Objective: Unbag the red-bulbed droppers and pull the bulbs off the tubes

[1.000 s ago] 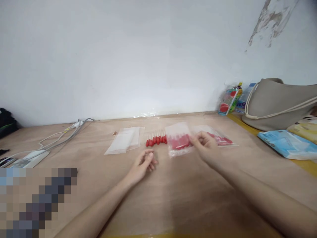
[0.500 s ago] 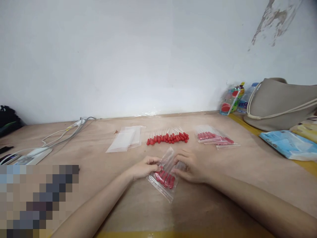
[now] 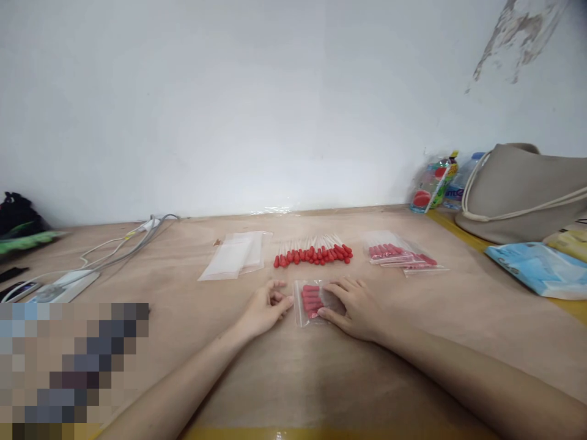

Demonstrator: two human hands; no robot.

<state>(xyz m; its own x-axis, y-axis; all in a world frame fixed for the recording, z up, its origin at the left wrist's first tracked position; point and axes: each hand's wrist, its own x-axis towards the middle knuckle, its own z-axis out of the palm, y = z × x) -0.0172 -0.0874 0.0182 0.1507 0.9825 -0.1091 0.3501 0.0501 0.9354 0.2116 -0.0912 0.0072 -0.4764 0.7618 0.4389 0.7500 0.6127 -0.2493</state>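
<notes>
Bag (image 3: 299,307) of clear plastic lies flat on the desk (image 3: 275,391), its zip edge facing left, between the left hand (image 3: 267,308) and the right hand (image 3: 355,308). Red ends (image 3: 312,298) show in a row inside it.

Hands are apart. Left hand is just beside the zip edge, thumb and fingers parted and loosely curled, nothing in its grasp; contact with the bag cannot be confirmed. Right hand lies over the bag's right part, thumb and fingers spread across it; whether it grips the plastic cannot be told.

Beyond the hands, loose sticks (image 3: 314,253) lie side by side, red tips toward the person. Left of these: overlapping flat bags (image 3: 229,260). Right: filled bags (image 3: 389,252), also overlapping, red ends visible within.

Far right: a handbag (image 3: 527,195), a blue packet (image 3: 539,266) in front of it, and two bottles (image 3: 426,195) near the wall (image 3: 229,110). Far left: cables (image 3: 137,247) and a power strip (image 3: 77,286). Lower left corner is pixelated.
</notes>
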